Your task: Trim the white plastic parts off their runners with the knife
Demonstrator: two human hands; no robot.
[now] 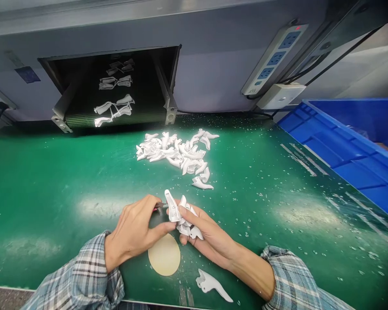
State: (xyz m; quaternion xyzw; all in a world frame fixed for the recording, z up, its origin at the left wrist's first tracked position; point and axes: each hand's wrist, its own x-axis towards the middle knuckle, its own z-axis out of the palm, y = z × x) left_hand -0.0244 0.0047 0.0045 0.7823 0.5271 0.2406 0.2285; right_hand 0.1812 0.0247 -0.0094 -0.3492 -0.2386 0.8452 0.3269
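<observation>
My right hand is closed around several white plastic parts, with the thumb pressing on one that stands nearly upright. My left hand curls around a small pair of nippers, whose dark metal tip points toward the white parts. Most of the nippers is hidden behind the fingers. The left thumb reaches to the lower end of the upright part. One loose white lever-shaped part lies on the green table by my right forearm. Beyond the hands is a pile of similar white parts.
A pale round disc lies below my hands. At the back, a conveyor belt carries white parts joined on sprues from a dark opening. A blue bin stands at the right. Small white scraps dot the green table; a power strip hangs above.
</observation>
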